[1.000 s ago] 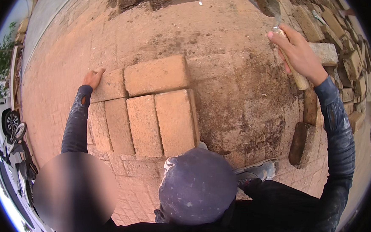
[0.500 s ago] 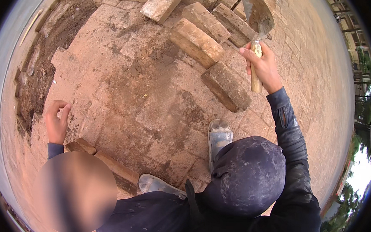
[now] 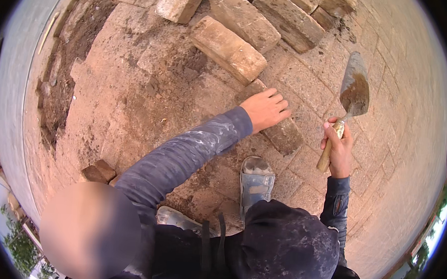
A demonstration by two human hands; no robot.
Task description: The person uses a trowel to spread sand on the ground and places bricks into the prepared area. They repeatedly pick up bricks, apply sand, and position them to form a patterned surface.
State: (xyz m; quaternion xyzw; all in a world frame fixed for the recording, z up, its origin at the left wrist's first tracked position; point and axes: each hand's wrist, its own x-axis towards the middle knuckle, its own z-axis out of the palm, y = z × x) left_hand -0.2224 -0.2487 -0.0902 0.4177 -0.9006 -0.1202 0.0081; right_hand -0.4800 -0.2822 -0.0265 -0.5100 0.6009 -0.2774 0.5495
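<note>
My left hand reaches across in front of me and is closed over the top of a brown brick lying on the paving. Its fingers curl toward the brick's far side, and the thumb is hidden. In my right hand, off to the right, is a trowel gripped by its wooden handle. The trowel's blade points away from me and has wet brown mortar or mud on it. Just beyond the gripped brick lies another brick.
More loose bricks are heaped at the far side. Two broken brick pieces lie near left, beside my sleeve. A strip of dug soil runs along the left. My sandalled foot stands close to the held brick.
My left hand has swung from the far left across to the brick and closed on it. My right hand has drawn the trowel nearer and to the right, away from the brick heap.
</note>
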